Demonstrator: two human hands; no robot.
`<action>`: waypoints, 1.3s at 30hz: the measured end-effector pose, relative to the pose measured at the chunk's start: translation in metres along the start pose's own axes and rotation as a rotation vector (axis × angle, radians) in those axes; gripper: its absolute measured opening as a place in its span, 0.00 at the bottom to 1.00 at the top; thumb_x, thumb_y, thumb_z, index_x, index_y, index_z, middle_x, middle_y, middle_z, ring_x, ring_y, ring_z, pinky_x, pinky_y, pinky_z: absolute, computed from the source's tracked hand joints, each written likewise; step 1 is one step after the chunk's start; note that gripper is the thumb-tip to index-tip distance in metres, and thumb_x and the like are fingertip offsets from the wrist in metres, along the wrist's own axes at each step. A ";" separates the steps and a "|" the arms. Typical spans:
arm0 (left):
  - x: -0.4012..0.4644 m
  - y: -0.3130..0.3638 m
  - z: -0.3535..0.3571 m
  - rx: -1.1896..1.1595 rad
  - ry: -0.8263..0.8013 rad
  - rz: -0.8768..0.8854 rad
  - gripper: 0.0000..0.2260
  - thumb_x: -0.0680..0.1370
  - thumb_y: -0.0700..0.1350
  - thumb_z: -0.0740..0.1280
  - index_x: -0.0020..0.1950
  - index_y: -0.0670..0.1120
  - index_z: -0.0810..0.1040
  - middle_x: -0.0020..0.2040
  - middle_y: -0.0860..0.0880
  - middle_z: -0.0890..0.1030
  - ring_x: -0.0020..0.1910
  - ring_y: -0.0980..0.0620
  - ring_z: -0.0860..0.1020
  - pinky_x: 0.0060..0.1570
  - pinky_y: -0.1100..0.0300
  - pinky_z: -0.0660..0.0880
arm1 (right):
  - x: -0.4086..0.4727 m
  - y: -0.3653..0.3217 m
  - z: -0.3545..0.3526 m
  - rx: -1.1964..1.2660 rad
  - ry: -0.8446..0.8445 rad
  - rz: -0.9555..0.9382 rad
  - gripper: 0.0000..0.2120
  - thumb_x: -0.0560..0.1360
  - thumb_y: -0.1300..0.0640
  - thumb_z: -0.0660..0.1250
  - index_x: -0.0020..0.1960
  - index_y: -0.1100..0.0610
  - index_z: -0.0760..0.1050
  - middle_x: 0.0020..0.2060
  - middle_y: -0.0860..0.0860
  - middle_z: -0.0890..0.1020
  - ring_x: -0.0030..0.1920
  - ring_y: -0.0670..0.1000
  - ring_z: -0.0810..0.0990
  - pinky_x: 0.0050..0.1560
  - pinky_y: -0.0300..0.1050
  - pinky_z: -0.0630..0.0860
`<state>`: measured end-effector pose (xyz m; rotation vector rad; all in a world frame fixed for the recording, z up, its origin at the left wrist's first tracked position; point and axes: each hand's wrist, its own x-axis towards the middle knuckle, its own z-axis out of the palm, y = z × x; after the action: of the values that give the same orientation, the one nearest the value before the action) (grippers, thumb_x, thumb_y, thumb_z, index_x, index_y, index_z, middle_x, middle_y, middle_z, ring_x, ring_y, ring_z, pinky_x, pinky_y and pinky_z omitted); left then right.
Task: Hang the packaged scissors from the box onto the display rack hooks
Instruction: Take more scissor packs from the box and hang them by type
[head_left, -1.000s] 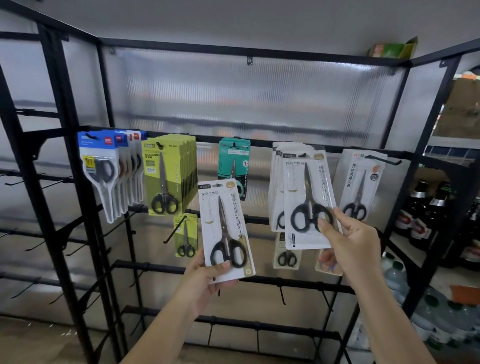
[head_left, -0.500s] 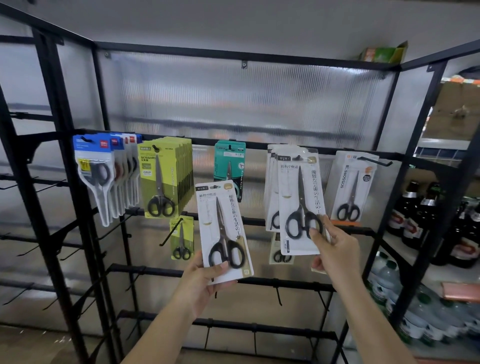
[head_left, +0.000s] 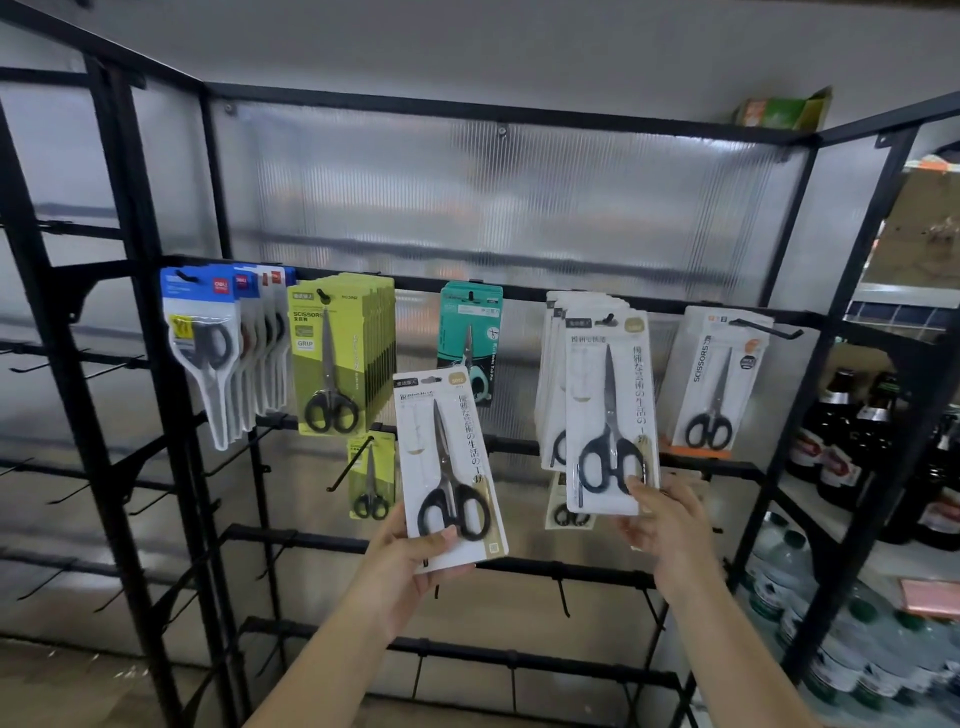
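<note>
My left hand (head_left: 410, 558) grips the bottom of a white pack of black-handled scissors (head_left: 447, 467), held upright in front of the black display rack (head_left: 519, 288). My right hand (head_left: 662, 525) pinches the lower edge of a second white pack (head_left: 608, 415), whose top hole sits on a hook at the front of a row of like packs. Blue packs (head_left: 208, 353), green packs (head_left: 332, 358), a teal pack (head_left: 470, 332) and a white-and-orange pack (head_left: 714, 379) hang along the same rail. The box is not in view.
A small green pack (head_left: 370, 478) hangs on a lower hook. Bare black hooks (head_left: 563, 597) stick out from the lower rails and from the left frame. Dark bottles (head_left: 841, 436) and water bottles (head_left: 779, 577) fill shelves on the right.
The right hand's pack moved up and back onto the hook of the white row. The left hand's pack stayed about where it was. The camera tilted upward slightly.
</note>
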<state>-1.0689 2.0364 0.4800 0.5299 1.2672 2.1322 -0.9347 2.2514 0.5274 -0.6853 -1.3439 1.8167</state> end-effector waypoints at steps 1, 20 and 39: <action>0.000 -0.001 -0.001 -0.001 0.003 -0.003 0.27 0.64 0.33 0.70 0.63 0.45 0.75 0.52 0.44 0.83 0.49 0.44 0.83 0.39 0.53 0.81 | 0.001 0.001 0.001 0.027 -0.010 0.031 0.04 0.72 0.64 0.69 0.45 0.58 0.75 0.38 0.57 0.82 0.27 0.52 0.79 0.26 0.39 0.77; 0.002 0.003 -0.002 0.001 0.024 0.006 0.27 0.64 0.33 0.69 0.62 0.47 0.75 0.49 0.47 0.84 0.45 0.48 0.84 0.39 0.54 0.81 | 0.026 0.053 0.012 -0.195 0.044 0.210 0.20 0.76 0.60 0.66 0.66 0.61 0.67 0.54 0.57 0.78 0.46 0.56 0.79 0.44 0.50 0.78; 0.037 0.029 0.056 1.242 -0.015 0.443 0.16 0.77 0.44 0.67 0.65 0.51 0.72 0.49 0.56 0.77 0.48 0.59 0.76 0.46 0.68 0.71 | 0.007 -0.023 0.041 -0.275 -0.083 -0.408 0.34 0.74 0.74 0.60 0.73 0.48 0.60 0.57 0.38 0.74 0.44 0.25 0.75 0.38 0.23 0.72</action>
<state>-1.0708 2.0867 0.5331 1.3989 2.5711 1.3525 -0.9649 2.2385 0.5623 -0.4355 -1.6701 1.3620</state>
